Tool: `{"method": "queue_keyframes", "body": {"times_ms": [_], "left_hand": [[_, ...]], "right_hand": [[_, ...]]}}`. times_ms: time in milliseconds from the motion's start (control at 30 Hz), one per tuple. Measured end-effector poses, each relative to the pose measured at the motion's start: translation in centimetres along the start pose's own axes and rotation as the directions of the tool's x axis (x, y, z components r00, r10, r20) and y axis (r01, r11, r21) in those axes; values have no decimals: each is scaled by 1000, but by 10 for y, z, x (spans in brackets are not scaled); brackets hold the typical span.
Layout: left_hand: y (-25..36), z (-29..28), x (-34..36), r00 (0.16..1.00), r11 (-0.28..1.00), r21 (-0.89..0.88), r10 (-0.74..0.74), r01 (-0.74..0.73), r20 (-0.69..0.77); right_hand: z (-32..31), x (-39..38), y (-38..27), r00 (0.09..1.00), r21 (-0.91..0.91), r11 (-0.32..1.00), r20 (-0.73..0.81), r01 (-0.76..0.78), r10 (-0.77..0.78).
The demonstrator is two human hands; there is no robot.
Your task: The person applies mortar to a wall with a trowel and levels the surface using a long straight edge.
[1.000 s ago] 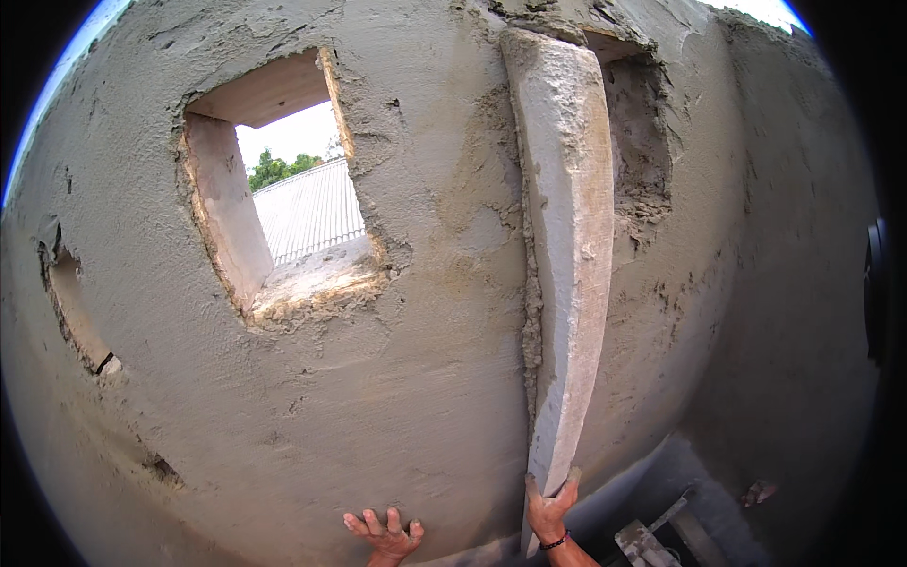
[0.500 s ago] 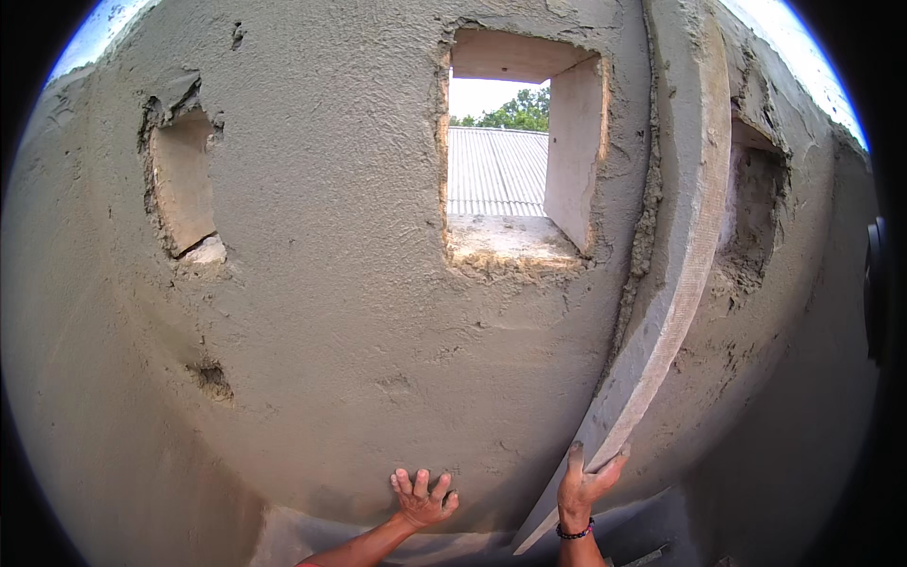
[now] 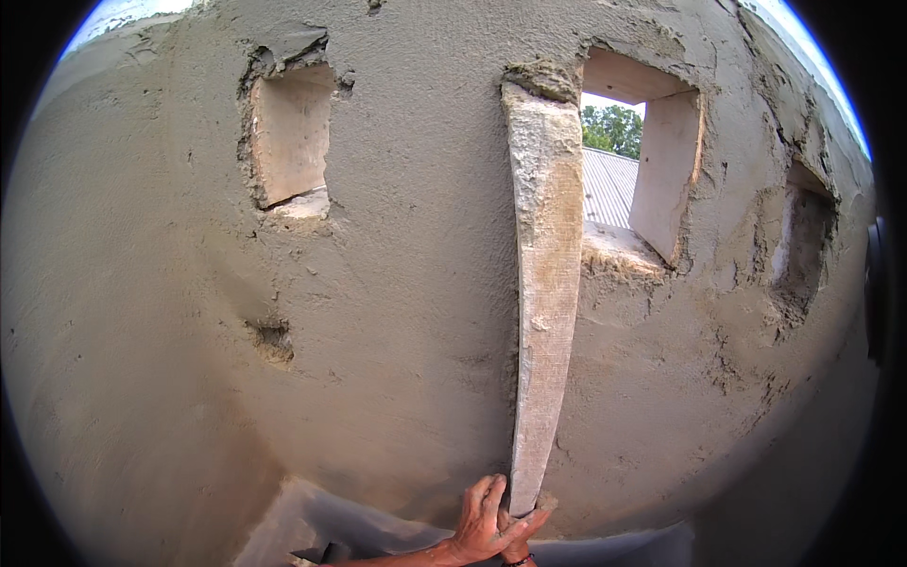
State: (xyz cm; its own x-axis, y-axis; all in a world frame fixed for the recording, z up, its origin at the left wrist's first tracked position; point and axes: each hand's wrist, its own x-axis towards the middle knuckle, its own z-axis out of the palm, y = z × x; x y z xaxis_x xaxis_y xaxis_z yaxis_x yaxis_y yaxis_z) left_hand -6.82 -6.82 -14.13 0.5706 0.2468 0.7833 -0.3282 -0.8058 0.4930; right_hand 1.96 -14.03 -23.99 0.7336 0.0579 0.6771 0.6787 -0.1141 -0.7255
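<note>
There are 2 hands (image 3: 480,531), 1 board (image 3: 548,274), 3 large openings (image 3: 295,132).

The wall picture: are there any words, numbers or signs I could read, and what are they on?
There are none that can be read.
The plastered wall shows just rough patches and holes.
The long board has smears and grain, no lettering.
The ribbed roof outside shows only lines.
The dark bracelet is too small and hidden to tell.

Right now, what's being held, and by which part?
A long board, by its lower end: the right hand grips it there; the left hand is at its left edge, grip unclear.
</note>
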Motion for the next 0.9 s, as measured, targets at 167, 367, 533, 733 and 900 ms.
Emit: {"method": "queue_keyframes", "body": {"times_ms": [167, 367, 533, 733, 900], "left_hand": [[-5, 35, -7, 851, 864, -152, -500, 480, -158], [-5, 3, 21, 901, 957, 73, -235, 280, -364], [0, -43, 67, 917, 964, 198, -92, 180, -388], [2, -109, 127, 896, 958, 271, 34, 97, -442], [5, -147, 160, 887, 963, 264, 70, 60, -456]], "right_hand": [[37, -10, -41, 998, -85, 996, 58, 41, -36], [60, -4, -89, 989, -181, 978, 124, 106, -84], [69, 21, -126, 982, -325, 930, 134, 171, -134], [61, 71, -190, 927, -63, 948, 237, 312, -290], [34, 84, -191, 916, 309, 913, 213, 268, -341]]}}
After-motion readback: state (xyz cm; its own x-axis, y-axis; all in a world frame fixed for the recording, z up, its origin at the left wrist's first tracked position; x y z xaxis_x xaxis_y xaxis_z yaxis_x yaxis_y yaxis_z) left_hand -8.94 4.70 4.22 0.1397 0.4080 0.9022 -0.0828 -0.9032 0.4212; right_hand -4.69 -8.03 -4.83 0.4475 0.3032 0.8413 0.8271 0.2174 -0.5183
